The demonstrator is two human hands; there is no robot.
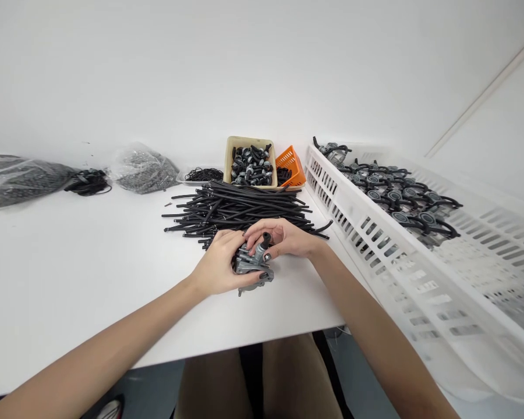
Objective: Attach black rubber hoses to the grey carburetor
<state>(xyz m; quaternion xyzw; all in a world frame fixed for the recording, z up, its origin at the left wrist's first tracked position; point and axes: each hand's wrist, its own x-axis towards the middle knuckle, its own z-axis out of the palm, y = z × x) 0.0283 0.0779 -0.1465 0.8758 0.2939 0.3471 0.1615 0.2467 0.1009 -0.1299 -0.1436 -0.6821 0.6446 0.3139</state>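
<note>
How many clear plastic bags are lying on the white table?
2: one large plastic bag at the far left edge, one smaller plastic bag further right, beside the tray of rings.

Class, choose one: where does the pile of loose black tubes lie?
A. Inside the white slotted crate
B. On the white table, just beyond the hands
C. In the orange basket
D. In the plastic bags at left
B: the black tubes lie heaped on the bare white table, just beyond the left hand and right hand holding the grey part.

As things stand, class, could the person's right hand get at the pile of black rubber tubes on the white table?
Probably yes: the right hand lies just in front of the pile of black rubber tubes with nothing between, though it grips the grey metal part.
</note>
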